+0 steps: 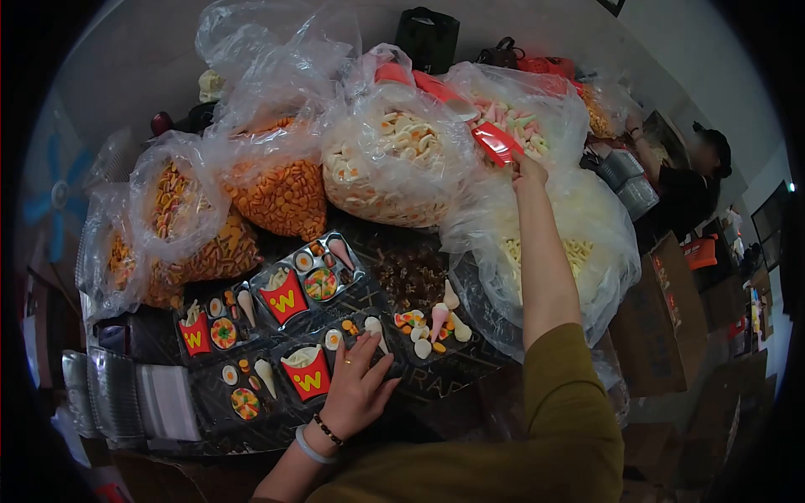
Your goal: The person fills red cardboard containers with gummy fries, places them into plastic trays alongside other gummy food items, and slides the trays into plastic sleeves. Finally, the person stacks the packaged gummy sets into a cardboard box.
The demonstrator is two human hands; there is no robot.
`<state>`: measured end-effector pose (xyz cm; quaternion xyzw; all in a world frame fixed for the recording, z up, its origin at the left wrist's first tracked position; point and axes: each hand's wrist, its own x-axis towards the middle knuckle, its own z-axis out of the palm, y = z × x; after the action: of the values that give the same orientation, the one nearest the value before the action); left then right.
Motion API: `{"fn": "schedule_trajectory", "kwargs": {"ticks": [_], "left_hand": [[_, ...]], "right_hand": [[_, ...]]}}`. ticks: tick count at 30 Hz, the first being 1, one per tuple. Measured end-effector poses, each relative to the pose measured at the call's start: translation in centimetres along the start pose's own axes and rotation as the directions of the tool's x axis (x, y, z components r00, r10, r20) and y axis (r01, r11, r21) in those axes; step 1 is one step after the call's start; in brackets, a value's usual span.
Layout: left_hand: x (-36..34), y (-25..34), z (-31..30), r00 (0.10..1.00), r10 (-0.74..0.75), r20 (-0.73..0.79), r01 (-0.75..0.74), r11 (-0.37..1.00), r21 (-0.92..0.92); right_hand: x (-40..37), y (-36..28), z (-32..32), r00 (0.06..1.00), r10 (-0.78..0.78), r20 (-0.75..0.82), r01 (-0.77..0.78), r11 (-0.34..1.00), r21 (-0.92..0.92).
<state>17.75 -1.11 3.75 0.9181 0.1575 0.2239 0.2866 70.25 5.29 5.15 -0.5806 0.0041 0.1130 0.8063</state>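
Observation:
My right hand (528,170) grips a glossy red fries carton (496,144) at its lower edge. The carton is held over an open bag of pastel cone-shaped candies (524,126). My left hand (359,390) lies with its fingers apart on a clear tray of candies. Its fingertips touch or sit just below a pale cone candy (375,329) and are near a fried-egg candy (333,339). Left of that hand, in the same tray, lies a filled red fries carton with a yellow W (306,374). Several similar trays (287,289) lie beside it.
Large plastic bags hold orange candies (281,193), egg candies (369,180) and pale yellow sticks (558,251). Loose candies (434,327) lie right of the trays. Stacked clear trays (113,394) stand at left. Another person (688,180) works at the far right near cardboard boxes (658,318).

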Motion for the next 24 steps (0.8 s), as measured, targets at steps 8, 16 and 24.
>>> {"fn": "schedule_trajectory", "kwargs": {"ticks": [8,16,24], "left_hand": [[9.6,-1.0,-2.4,0.909,-0.228,0.349,0.334,-0.099,-0.937],[10.9,-2.5,-1.8,0.89,-0.335,0.309,0.236,-0.243,-0.941],[8.7,-1.3,0.6,0.899,-0.437,-0.017,0.123,0.291,-0.949]], "right_hand": [[-20.6,-5.1,-5.3,0.222,-0.686,0.693,0.932,0.359,0.057],[-30.9,-3.3,-9.2,0.411,-0.389,0.824,0.763,0.642,-0.077],[-30.4,-0.2,-9.2,0.718,0.103,0.688,0.097,0.964,-0.246]]}}
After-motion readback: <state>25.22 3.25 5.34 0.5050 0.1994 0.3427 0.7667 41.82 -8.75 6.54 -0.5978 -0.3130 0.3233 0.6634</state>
